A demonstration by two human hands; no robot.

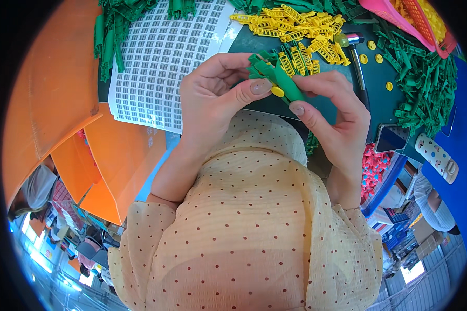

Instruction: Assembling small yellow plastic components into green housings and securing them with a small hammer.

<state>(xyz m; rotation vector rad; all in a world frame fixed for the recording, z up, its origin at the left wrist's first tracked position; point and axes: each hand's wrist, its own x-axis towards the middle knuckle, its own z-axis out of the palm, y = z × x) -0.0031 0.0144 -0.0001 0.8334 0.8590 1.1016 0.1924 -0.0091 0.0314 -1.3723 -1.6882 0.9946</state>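
Note:
Both of my hands hold a long green plastic piece (284, 80) above the front edge of the table. My left hand (213, 93) grips its left end between thumb and fingers. On the right, my right hand (337, 103) pinches its other end with thumb and forefinger. A small round yellow button (277, 92) shows at the piece's lower side, by my left thumb; whether it is fitted in cannot be seen. Just behind my fingers lie several yellow ladder-shaped clips (298, 58), some of them over green parts.
A sticker sheet (150, 78) lies at left, beside an orange bin (104, 166). To the right are a hammer (359, 67), loose yellow buttons (389, 86), a green heap (425, 78), a phone (392, 138) and a spotted bottle (437, 157). A pink basket (394, 20) stands behind.

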